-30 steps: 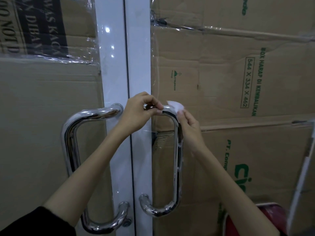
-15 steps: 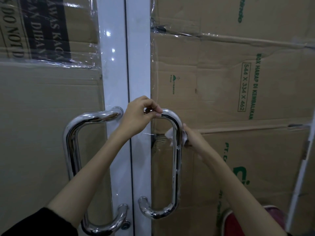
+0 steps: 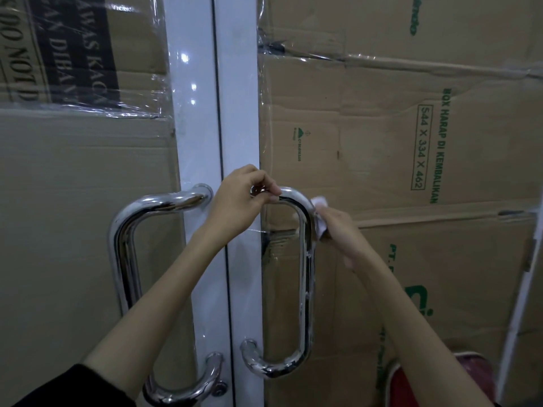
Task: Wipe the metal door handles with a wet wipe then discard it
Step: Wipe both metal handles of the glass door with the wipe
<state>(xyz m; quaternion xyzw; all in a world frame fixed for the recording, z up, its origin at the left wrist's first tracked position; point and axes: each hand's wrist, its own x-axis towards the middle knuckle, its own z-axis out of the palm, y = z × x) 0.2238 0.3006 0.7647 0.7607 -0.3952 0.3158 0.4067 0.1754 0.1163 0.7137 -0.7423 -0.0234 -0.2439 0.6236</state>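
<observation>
Chrome D-shaped right door handle (image 3: 305, 277) on white door frame (image 3: 241, 113), mounts at inner edge, bar out over taped brown cardboard panel (image 3: 382, 148). Left hand (image 3: 239, 201) grip clenched round its top bend. Right hand (image 3: 338, 227) grip pinches crumpled white wet wipe (image 3: 320, 214) against bar's upper outer side, just below the curve. Bar bare beneath to bottom curve. Matching chrome left door handle (image 3: 126, 245) untouched. Red object (image 3: 476, 374) at lower right edge.
</observation>
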